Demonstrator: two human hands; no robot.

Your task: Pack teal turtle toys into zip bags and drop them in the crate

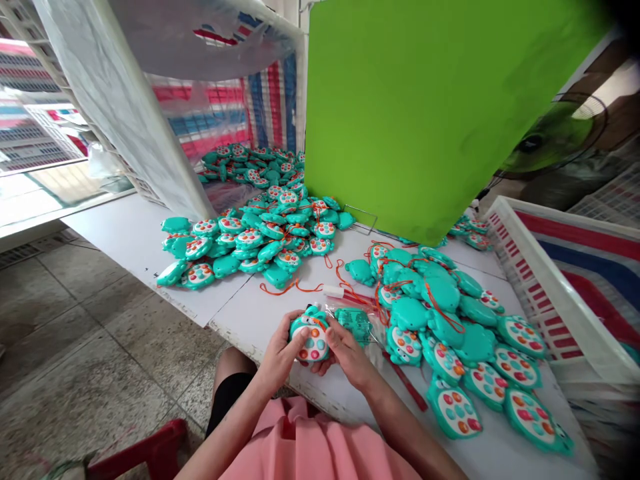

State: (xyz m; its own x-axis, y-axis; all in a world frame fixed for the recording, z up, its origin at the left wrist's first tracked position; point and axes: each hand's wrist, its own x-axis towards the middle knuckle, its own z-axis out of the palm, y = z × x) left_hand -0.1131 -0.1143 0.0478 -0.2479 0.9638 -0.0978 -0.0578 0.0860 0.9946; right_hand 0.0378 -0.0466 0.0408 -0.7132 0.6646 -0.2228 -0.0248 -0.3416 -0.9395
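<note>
A teal frog-shaped toy (pixel 311 337) with coloured buttons on a white face is gripped between both hands at the table's near edge. My left hand (pixel 281 355) wraps its left side, thumb on the face. My right hand (pixel 350 353) closes on its right side. Just behind lies a clear plastic bag (pixel 354 323) over a teal piece. A marker (pixel 339 291) lies beyond. Orange lanyards (pixel 290 288) trail across the white table (pixel 250 310).
A heap of the same toys (pixel 260 233) sits at left, another (pixel 450 333) at right by a white crate (pixel 550 287) lined with striped sheeting. A green board (pixel 425 107) stands behind. A clear plastic sheet (pixel 125 100) hangs at left. Red stool (pixel 145 453) below.
</note>
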